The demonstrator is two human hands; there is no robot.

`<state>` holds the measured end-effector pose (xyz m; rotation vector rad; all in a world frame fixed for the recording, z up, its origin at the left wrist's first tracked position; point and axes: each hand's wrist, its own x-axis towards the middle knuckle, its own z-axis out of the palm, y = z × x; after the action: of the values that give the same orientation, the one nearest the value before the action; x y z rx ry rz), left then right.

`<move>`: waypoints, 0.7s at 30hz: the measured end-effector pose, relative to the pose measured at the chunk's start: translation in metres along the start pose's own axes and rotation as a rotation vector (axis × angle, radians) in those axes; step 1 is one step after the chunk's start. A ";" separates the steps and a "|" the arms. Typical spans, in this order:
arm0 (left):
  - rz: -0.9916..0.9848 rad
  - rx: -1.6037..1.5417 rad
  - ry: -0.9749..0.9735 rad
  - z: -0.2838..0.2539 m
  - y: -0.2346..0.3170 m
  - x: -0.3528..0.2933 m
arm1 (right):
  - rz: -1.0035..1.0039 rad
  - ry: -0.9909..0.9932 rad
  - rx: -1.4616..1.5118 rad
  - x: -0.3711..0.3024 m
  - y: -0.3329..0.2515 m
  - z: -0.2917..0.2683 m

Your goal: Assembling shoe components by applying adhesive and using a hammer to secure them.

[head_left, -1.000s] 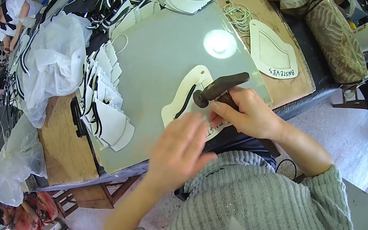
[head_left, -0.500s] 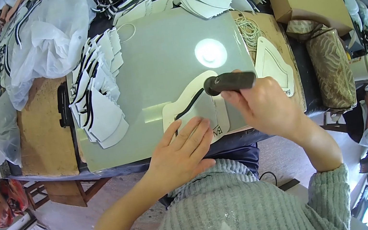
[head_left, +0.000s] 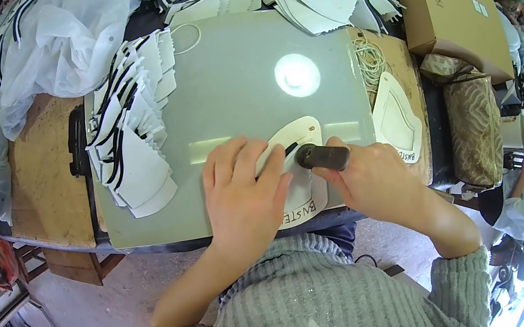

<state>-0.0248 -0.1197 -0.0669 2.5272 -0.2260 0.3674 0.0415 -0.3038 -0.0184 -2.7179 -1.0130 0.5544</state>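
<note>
My right hand (head_left: 375, 176) grips a dark hammer (head_left: 323, 156), its round face above a cream card template (head_left: 306, 130) near the table's front edge. On the template lies a pale grey-white cut piece (head_left: 297, 192) with a black strip (head_left: 291, 149) along its curve. My left hand (head_left: 242, 187) rests on the left part of the template and piece, fingers stretched forward and holding nothing. Its palm hides that part of both. The hammer's handle is mostly hidden by my right hand.
Overlapping white pieces with black edging (head_left: 141, 163) line the board's left side; more (head_left: 325, 4) lie at the back. On the right are another template (head_left: 397, 120), coiled cord (head_left: 370, 62), a cardboard box (head_left: 451, 7) and a patterned bag (head_left: 474, 128). Plastic sheeting (head_left: 70, 50) covers the back left.
My left hand has moved forward and left, onto the template's upper left part. The hammer has come nearer to me with my right hand. The template has shifted slightly toward me.
</note>
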 end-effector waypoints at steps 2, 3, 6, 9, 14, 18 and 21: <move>-0.009 -0.016 0.028 0.006 0.004 -0.002 | 0.028 -0.046 -0.015 0.001 0.002 -0.002; -0.012 -0.017 0.026 0.006 0.003 -0.001 | 0.024 -0.038 -0.006 0.000 0.002 -0.001; -0.091 -0.161 0.014 0.006 0.002 0.006 | 0.012 -0.032 -0.005 0.000 0.005 0.000; -0.129 -0.195 -0.003 0.008 0.004 0.010 | 0.004 -0.029 -0.022 0.000 0.006 0.000; -0.049 0.020 0.110 0.017 0.009 0.010 | 0.014 -0.039 -0.008 0.003 0.012 -0.006; -0.060 -0.094 0.105 0.019 0.008 0.011 | -0.068 0.021 -0.015 0.007 0.012 -0.009; -0.017 0.002 0.082 0.024 0.011 0.004 | -0.076 0.007 -0.043 0.009 0.013 -0.009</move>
<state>-0.0182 -0.1425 -0.0793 2.5086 -0.1720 0.4632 0.0592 -0.3084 -0.0163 -2.7029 -1.1340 0.5154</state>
